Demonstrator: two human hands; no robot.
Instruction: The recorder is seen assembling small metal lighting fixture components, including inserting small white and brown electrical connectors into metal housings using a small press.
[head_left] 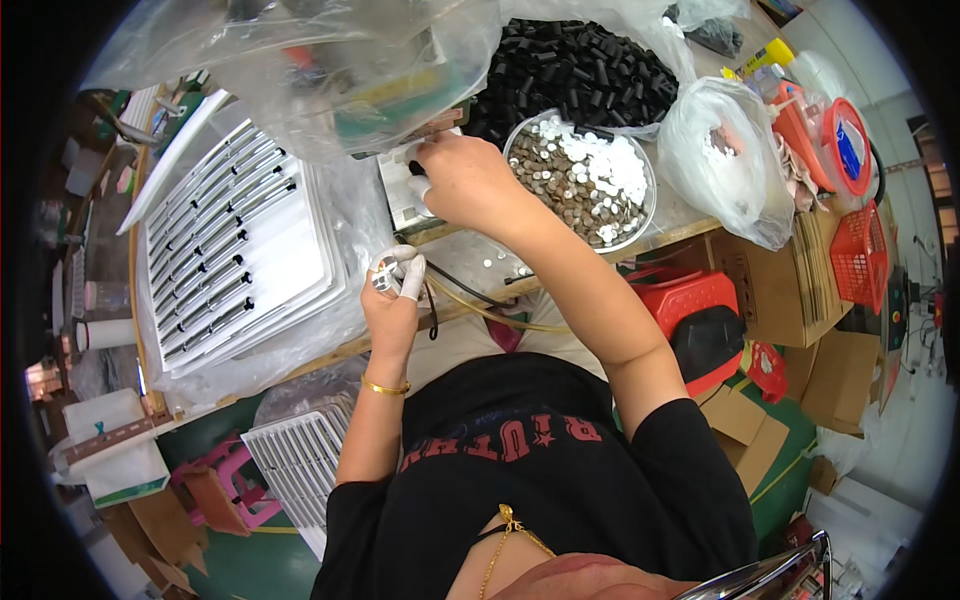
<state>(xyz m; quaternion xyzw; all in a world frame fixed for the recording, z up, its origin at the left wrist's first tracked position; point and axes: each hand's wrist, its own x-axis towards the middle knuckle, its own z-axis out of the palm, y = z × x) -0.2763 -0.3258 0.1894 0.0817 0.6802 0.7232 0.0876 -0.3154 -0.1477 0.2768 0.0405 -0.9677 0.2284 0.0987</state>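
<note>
My left hand (393, 285), with white covers on its fingertips, is closed around a shiny silver piece (381, 273) near the bench's front edge; its full shape is hidden by the fingers. My right hand (465, 180) reaches forward to a pale metal fixture (399, 196) on the bench. Its covered fingers pinch at a small black piece (415, 168), partly hidden under them. Left of both hands, slim silver tubes with black ends (215, 245) lie in rows on a stack of white trays (305, 255).
Beyond my right arm sit a heap of black caps (575, 75) and a clear bowl (652, 195) of brown and white discs. A plastic bag (715, 165) stands beside it. Clear sheeting (400, 60) overhangs the fixture. Cables (470, 290) hang at the bench edge; a red stool (690, 300) is to the right.
</note>
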